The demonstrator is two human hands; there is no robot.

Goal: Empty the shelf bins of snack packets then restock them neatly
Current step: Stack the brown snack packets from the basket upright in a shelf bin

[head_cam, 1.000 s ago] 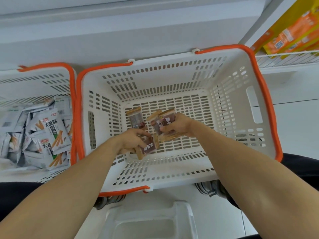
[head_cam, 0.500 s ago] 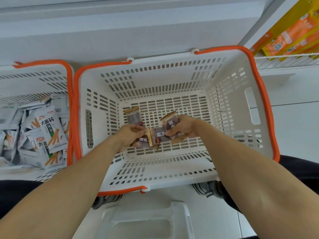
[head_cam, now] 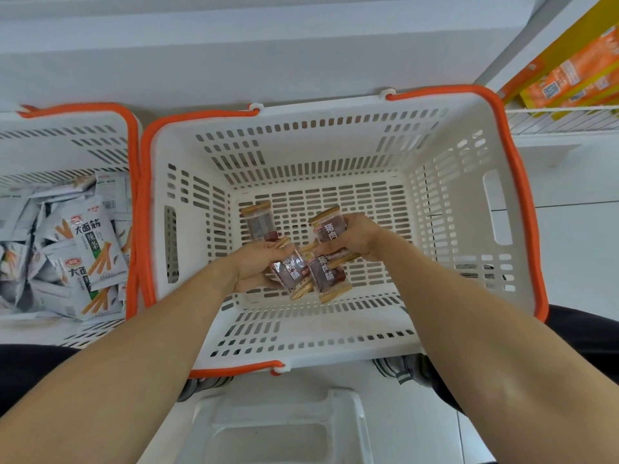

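1. The floor (head_cam: 569, 249) is pale and smooth, with a thin seam line at the right; a white wall (head_cam: 268, 55) runs across the top of the view.
2. A white slotted basket (head_cam: 469, 229) with orange rim handles sits in the middle, just below the wall.
3. A second basket (head_cam: 67, 142) of the same kind stands to its left, their orange rims touching or nearly so; it holds a heap of grey packets (head_cam: 87, 249) printed with orange sticks.
4. At the upper right a wire shelf (head_cam: 562, 120) carries orange and yellow packs (head_cam: 569, 78), close beside the middle basket's far corner.
5. A white plastic stool (head_cam: 278, 426) stands at the bottom, just beside the basket's near wall, with dark trouser legs on both sides.
6. The left hand (head_cam: 254, 266) is inside the basket, low over its bottom, fingers curled round a dark red jerky packet (head_cam: 289, 271).
7. The right hand (head_cam: 355, 237) grips another jerky packet (head_cam: 330, 226), tilted up; a third (head_cam: 325, 274) lies beneath it, touching the left hand's packet, and I cannot tell whether the right hand holds that one too.
8. A fourth packet (head_cam: 259, 222) lies loose on the basket bottom, behind the left hand.
9. The basket's back and right parts are bare slotted plastic, giving free room around the hands; the walls rise high on all sides.
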